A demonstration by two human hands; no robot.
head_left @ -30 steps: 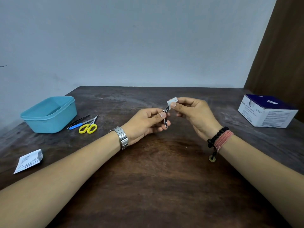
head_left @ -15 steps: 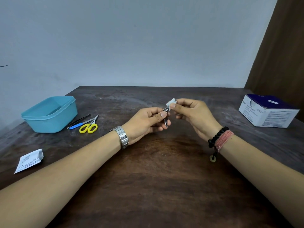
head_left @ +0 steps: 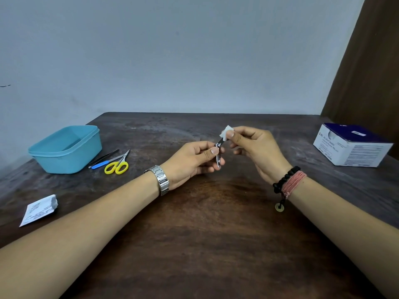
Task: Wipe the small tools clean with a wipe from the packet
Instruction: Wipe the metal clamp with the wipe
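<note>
While the left hand (head_left: 190, 160) grips a small metal nail clipper (head_left: 218, 155) between thumb and curled fingers above the middle of the dark wooden table (head_left: 205, 244), the right hand (head_left: 257, 152) pinches a folded white wipe (head_left: 226, 132) between thumb and forefinger. Its wipe wraps the clipper's raised upper end, just above the left thumb tip. At the far left stands an open turquoise plastic tub (head_left: 67, 148), and just right of it lie black tweezers (head_left: 104, 157), a blue-handled tool (head_left: 100, 165) and yellow-handled scissors (head_left: 118, 165), close together. Nearer on the left lies a torn white wipe packet (head_left: 40, 209). At the far right sits a blue-and-white box of swabs (head_left: 353, 145).
</note>
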